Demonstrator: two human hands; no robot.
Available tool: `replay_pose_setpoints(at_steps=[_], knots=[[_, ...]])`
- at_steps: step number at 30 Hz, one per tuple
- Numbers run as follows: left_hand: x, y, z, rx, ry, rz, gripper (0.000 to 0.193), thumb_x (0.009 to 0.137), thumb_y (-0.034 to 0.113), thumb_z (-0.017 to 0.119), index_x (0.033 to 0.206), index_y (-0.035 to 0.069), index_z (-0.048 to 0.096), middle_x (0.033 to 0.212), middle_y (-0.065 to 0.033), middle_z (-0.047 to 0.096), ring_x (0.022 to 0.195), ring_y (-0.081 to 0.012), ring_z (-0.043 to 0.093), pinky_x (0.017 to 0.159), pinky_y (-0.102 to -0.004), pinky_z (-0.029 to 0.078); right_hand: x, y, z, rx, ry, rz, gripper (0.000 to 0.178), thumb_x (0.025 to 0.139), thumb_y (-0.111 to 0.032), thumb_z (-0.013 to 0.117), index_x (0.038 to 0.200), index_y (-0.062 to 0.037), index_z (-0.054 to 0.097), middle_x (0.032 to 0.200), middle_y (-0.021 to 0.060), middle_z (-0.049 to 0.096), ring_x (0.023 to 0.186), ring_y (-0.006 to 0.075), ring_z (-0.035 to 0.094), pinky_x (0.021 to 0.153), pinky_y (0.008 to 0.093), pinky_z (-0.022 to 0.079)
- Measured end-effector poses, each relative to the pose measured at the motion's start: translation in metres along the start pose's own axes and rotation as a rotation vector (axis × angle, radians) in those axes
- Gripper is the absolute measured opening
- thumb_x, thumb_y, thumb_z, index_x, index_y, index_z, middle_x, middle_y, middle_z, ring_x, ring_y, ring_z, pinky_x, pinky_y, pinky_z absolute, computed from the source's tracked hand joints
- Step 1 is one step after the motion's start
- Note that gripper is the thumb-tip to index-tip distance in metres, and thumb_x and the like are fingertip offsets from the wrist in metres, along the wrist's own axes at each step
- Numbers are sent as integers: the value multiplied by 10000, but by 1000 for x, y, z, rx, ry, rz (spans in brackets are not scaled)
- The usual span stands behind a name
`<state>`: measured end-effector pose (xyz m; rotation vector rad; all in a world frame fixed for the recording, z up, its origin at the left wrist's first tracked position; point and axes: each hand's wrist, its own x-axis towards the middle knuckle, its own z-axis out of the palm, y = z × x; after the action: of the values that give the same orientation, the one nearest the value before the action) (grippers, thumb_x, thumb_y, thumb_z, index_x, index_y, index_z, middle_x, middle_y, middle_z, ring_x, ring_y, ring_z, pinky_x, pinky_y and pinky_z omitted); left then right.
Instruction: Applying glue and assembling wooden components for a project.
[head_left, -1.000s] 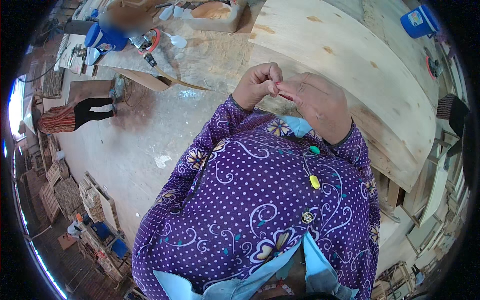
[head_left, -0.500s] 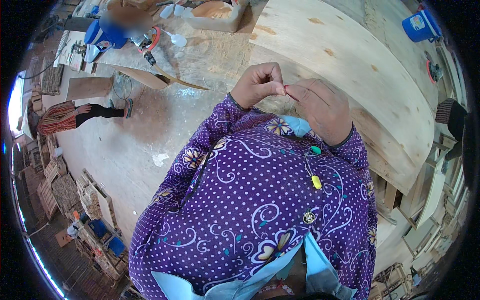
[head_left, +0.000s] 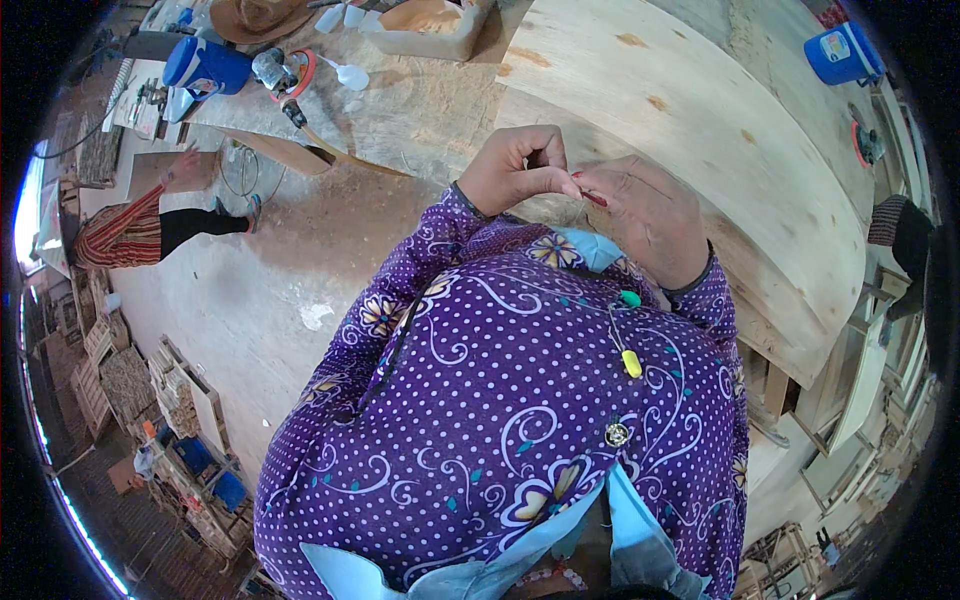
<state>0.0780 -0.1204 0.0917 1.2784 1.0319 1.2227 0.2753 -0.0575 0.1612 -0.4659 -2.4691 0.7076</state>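
In front of my chest, both hands meet over the edge of the pale plywood. My left hand (head_left: 522,168) is closed, its thumb and forefinger pinching a small, thin dark red piece (head_left: 594,199) whose kind I cannot make out. The other end of the piece meets my right hand (head_left: 652,218), which is closed with its fingers bent inward and partly hidden. Large curved plywood sheets (head_left: 690,110) lie beyond and to the right of my hands.
A sander (head_left: 276,72) with a hose rests on the workbench (head_left: 400,120) at far left, beside a blue bucket (head_left: 207,68), a white scoop (head_left: 349,76) and a brown hat (head_left: 258,16). Another blue bucket (head_left: 843,54) stands far right. A person in stripes (head_left: 125,230) is at left.
My fingertips have drawn slightly apart, and more of the dark red piece shows between them. At left, the person in stripes has raised an arm forward.
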Motion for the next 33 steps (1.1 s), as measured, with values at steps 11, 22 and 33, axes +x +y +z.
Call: replay_pose_setpoints(at_steps=[11,22,33], knots=[[4,4,6,69,14,37,246,773,119,760,712,47,533,635,38,512,592,-29,417,517,-210,341,7,3,-5,116,-50,71,190,785,-40,607,961,-93,652,850,53,617,729,219,620,611,309,510],[52,29,-29,330,181,148,190,924,124,555,1064,14,622,887,-32,626,815,-94,587,699,-218,461,-33,40,-91,-169,125,279,115,818,-85,625,916,-31,652,882,99,654,781,245,626,679,304,509],[144,38,-107,862,456,193,351,917,260,552,1157,7,593,1074,-127,644,926,-206,608,838,-298,460,-223,122,-307,-192,924,973,208,872,-114,574,1009,12,665,876,80,686,778,130,644,710,246,501]])
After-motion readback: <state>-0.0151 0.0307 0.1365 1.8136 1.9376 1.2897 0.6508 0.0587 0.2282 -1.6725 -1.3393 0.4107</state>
